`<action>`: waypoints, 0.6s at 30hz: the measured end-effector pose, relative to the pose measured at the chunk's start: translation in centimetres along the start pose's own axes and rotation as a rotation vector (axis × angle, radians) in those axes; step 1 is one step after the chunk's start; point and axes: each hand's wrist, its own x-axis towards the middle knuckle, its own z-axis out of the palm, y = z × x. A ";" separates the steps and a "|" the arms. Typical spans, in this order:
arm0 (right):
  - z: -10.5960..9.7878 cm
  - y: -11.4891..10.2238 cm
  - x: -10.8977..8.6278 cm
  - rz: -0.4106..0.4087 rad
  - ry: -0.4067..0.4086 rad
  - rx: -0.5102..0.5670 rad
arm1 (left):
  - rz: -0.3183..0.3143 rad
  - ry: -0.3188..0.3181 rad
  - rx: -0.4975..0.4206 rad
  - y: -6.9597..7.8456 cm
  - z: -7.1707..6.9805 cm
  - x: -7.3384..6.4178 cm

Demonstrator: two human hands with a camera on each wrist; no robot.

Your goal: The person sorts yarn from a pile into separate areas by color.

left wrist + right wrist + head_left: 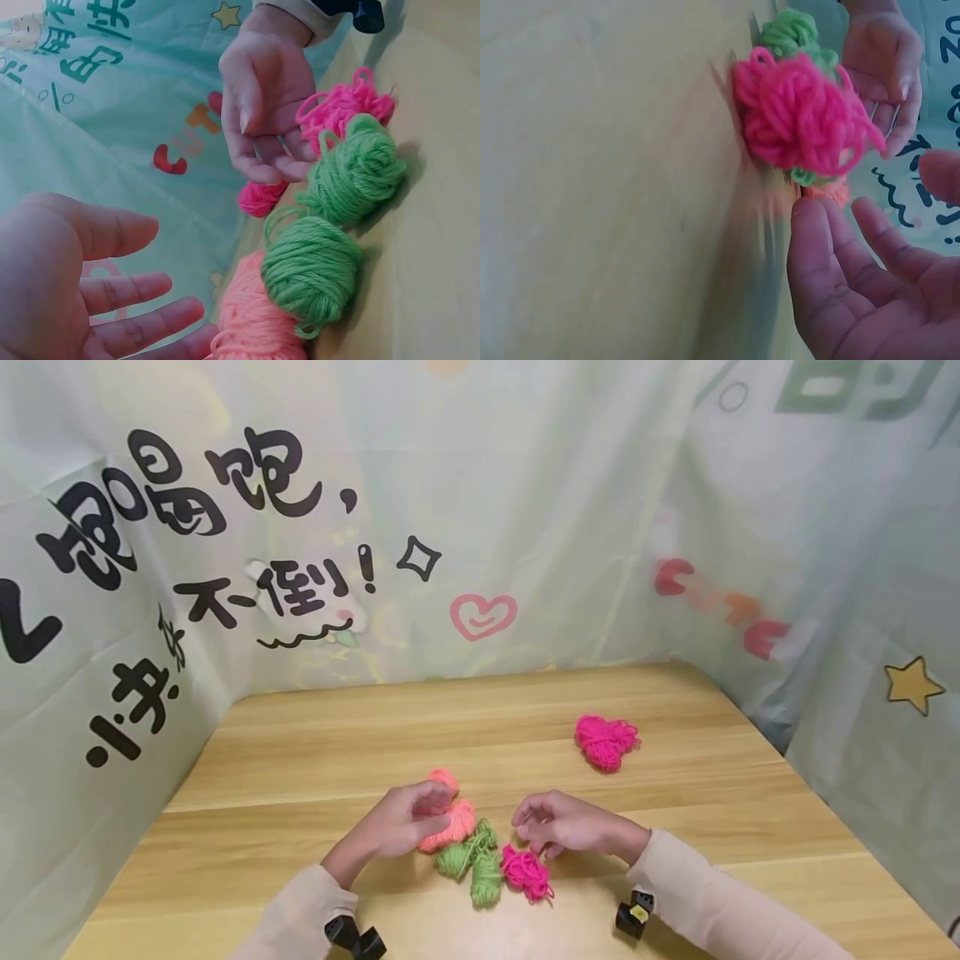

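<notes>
Coral yarn (461,818) lies bundled beside and partly behind my left hand (401,822), whose fingers are relaxed and spread in the left wrist view. A smaller coral bundle (443,777) peeks out beyond that hand. To its right, green yarn bundles (486,878) sit close together; wound strands show on a green one (311,270) in the left wrist view. A loose, loopy tangle of bright pink yarn (528,873) lies against the green. My right hand (573,823) hovers just behind this pink tangle, fingers loosely bent, with nothing in its grasp.
Farther back on the right of the wooden table (337,735) lies another magenta yarn bundle (606,743). Printed fabric curtains (555,527) enclose the table's back and sides. Small black devices (634,917) are strapped at both wrists.
</notes>
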 end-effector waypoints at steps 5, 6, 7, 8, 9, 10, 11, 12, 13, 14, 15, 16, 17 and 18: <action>0.5 -0.1 -0.2 0.008 -0.013 -0.077 | 0.003 -0.005 0.115 0.0 0.4 0.1; 0.6 -0.1 -0.3 0.009 -0.014 -0.087 | -0.002 -0.012 0.132 -0.1 0.4 0.2; 0.6 -0.1 -0.3 0.009 -0.017 -0.092 | -0.001 -0.016 0.145 -0.1 0.5 0.2; 0.7 -0.1 -0.3 0.008 -0.021 -0.094 | -0.003 -0.018 0.152 -0.1 0.5 0.3; 0.7 -0.1 -0.3 0.005 -0.025 -0.097 | -0.004 -0.019 0.161 -0.1 0.6 0.3; 0.8 -0.1 -0.4 0.003 -0.031 -0.093 | -0.004 -0.020 0.170 -0.2 0.6 0.3; 0.9 -0.1 -0.3 0.001 -0.036 -0.097 | -0.004 -0.020 0.178 -0.1 0.6 0.3; 0.9 -0.1 -0.3 -0.004 -0.044 -0.101 | -0.001 -0.021 0.192 -0.1 0.6 0.2; 1.0 -0.1 -0.3 -0.007 -0.047 -0.112 | 0.004 -0.019 0.208 -0.2 0.6 0.2; 1.1 -0.1 -0.3 -0.008 -0.051 -0.125 | 0.007 -0.018 0.223 -0.2 0.6 0.2; 1.1 -0.1 -0.3 -0.014 -0.054 -0.148 | 0.009 -0.018 0.245 -0.2 0.7 0.2; 1.2 -0.1 -0.3 -0.015 -0.054 -0.167 | 0.010 -0.017 0.264 -0.3 0.7 0.2; 1.3 -0.1 -0.3 -0.017 -0.051 -0.194 | 0.010 -0.016 0.284 -0.3 0.7 0.2; 1.4 -0.1 -0.3 -0.017 -0.052 -0.212 | 0.010 -0.015 0.305 -0.4 0.8 0.2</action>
